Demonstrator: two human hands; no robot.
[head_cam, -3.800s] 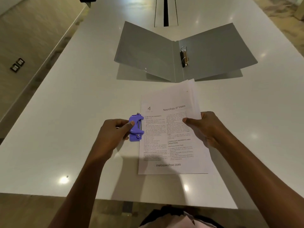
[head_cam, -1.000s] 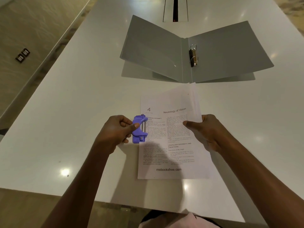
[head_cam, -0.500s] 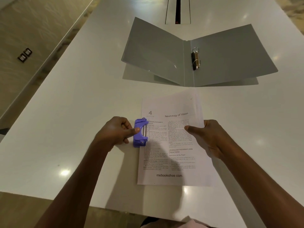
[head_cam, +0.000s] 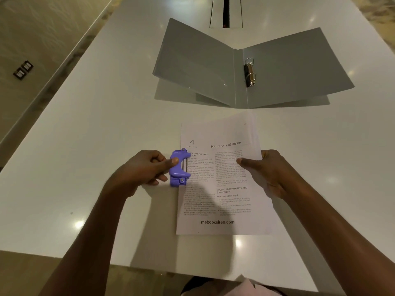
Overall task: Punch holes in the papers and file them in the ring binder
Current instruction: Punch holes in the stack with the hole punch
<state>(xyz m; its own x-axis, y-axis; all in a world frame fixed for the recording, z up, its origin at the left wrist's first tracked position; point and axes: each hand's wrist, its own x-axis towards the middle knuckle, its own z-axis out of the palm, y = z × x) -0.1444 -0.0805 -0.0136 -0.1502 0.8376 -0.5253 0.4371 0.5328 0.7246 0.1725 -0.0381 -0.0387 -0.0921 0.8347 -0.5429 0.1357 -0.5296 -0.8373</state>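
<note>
A thin stack of printed papers (head_cam: 222,180) headed "Neurology of Vision" lies on the white table (head_cam: 89,133) in front of me. A small purple hole punch (head_cam: 179,167) sits over the stack's left edge, about halfway down. My left hand (head_cam: 145,169) grips the punch, thumb on its top. My right hand (head_cam: 269,171) pinches the stack's right edge, thumb on the page. Beyond the papers a grey ring binder (head_cam: 252,71) lies open, covers raised in a shallow V, with its metal rings (head_cam: 250,72) beside the spine.
A cable slot (head_cam: 226,11) runs along the table's centre behind the binder. The table's near edge (head_cam: 149,268) is just under my forearms. Tiled floor with two floor sockets (head_cam: 23,69) lies to the left.
The punch stays clamped on the left edge of the papers and both hands keep their holds. The lifted right side of the stack has come down flat. My view has shifted slightly.
</note>
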